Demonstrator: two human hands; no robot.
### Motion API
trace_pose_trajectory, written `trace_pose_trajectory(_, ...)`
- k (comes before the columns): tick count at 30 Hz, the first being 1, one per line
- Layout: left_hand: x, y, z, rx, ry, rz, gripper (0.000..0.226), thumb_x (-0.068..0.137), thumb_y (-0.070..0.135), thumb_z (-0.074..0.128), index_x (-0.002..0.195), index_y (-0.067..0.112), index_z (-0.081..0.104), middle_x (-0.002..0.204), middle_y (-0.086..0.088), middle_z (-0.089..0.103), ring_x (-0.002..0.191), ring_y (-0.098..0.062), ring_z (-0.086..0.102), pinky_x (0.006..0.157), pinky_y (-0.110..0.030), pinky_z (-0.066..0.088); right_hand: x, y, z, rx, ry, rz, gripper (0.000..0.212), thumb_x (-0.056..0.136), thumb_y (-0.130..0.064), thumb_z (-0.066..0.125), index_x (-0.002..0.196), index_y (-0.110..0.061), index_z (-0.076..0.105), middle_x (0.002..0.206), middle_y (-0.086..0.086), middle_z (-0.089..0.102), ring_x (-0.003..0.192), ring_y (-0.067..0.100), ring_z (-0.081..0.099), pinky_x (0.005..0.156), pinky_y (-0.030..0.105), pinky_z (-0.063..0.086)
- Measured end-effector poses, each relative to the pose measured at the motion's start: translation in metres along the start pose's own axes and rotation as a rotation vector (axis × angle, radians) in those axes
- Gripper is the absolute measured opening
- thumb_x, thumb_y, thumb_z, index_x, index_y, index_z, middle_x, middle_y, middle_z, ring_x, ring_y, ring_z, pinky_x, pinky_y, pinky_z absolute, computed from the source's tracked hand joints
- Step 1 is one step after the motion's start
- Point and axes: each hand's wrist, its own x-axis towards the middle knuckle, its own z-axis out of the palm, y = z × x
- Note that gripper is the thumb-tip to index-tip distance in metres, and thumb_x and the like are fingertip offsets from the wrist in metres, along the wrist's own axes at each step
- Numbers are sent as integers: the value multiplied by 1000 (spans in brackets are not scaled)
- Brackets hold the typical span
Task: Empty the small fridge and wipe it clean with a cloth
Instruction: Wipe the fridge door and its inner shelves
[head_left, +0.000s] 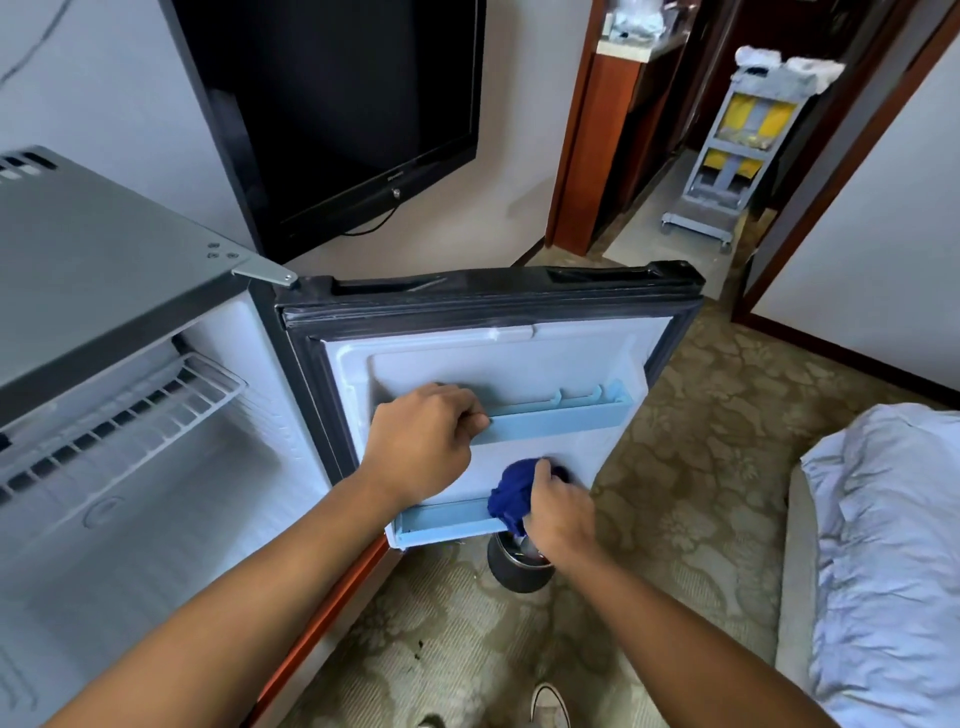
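The small grey fridge (104, 249) stands at the left with its door (493, 358) swung wide open, white inner side facing me. My left hand (423, 441) grips the left end of the upper light-blue door shelf (561, 415). My right hand (558, 506) holds a bunched dark-blue cloth (511, 491) against the door panel just above the lower blue shelf (447, 519). Inside the fridge I see a white wire rack (156, 410) and bare white walls; no food shows.
A black TV (337, 114) leans on the wall behind the door. A dark round bin (514, 566) sits on the patterned carpet under the door. A bed with white sheets (883, 545) is at the right. A cleaning cart (743, 135) stands in the doorway.
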Motion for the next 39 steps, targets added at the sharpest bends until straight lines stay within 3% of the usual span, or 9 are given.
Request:
trace_pose_trajectory(5,-9,-6,3,18,54,48,14,99,27,60,89,27,68,91,15,69,97,-12,62,64,-35,50,-62,5,-6,630,265,258,40,79,-14,73,113,-22,55,80,-17,64,69,11,62,59,28,43)
trace_pose_trajectory(8,-11,-7,7,40,81,78,16,98,26,57,86,26,67,87,15,69,94,-12,62,58,-32,47,-100,24,-4,1373,472,608,38,74,-13,75,109,-21,62,93,-14,68,85,19,68,75,33,51)
trace_pose_trajectory(12,-5,-4,8,49,67,62,18,94,29,51,87,27,67,89,13,69,97,-14,60,60,-32,44,-99,49,34,2193,95,1119,26,101,-34,46,112,-16,62,107,13,67,97,30,63,85,41,49)
trace_pose_trajectory(17,-4,-2,7,50,46,38,21,92,34,47,88,26,66,87,15,65,95,-11,57,64,-34,47,-44,27,69,2365,-98,1135,20,92,-22,53,83,-29,70,81,-4,72,67,16,64,60,25,48)
trace_pose_trajectory(22,10,0,12,100,28,-27,8,96,24,56,89,24,60,84,17,55,92,-14,53,67,-37,48,-13,-47,55,2425,-53,1269,29,101,-27,36,77,-18,50,78,7,55,72,26,52,72,32,41)
trace_pose_trajectory(26,11,0,13,109,29,-29,8,96,25,54,91,24,59,89,15,60,93,-14,55,66,-35,46,-14,-100,66,2524,-140,1607,27,97,-31,44,93,-13,64,111,7,68,107,26,59,102,40,41)
trace_pose_trajectory(32,6,-1,17,99,58,-23,16,92,35,45,91,28,60,92,12,64,97,-14,58,64,-34,46,-26,-145,81,2558,-390,1535,31,92,-28,52,103,-7,70,120,19,69,99,38,65,87,58,52)
trace_pose_trajectory(36,6,-2,18,104,77,-34,18,93,36,45,90,26,60,91,13,63,97,-13,58,65,-35,49,-18,-95,64,2585,-547,1600,29,72,-37,68,99,-45,62,157,31,28,136,49,39,114,51,33)
trace_pose_trajectory(39,6,-1,18,94,90,-27,19,93,35,45,90,25,61,91,13,65,98,-10,57,63,-34,48,18,-14,54,2582,-229,1630,79,63,-34,80,128,-62,45,157,36,8,134,43,41,111,37,32)
